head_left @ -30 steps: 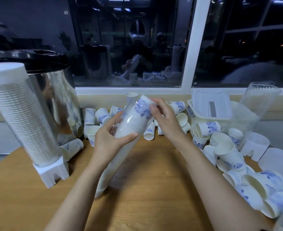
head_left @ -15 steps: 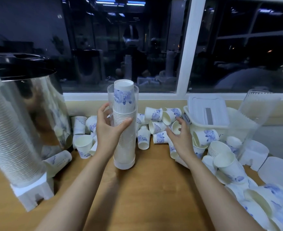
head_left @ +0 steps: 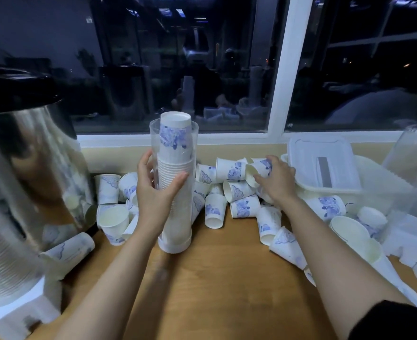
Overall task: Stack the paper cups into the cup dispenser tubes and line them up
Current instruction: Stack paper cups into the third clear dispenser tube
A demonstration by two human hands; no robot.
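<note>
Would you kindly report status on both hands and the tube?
Left hand grips upright dispenser tube, cup stack pokes above its rim. Right hand, fingers curled round loose cup in the pile. Scattered cups crowd the tube's base.

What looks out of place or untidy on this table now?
Many loose paper cups lie tipped on their sides in a heap behind and right of the upright dispenser tube, which the left hand holds. The cup stack inside pokes above the tube's rim. The right hand grips one cup in the heap.
</note>
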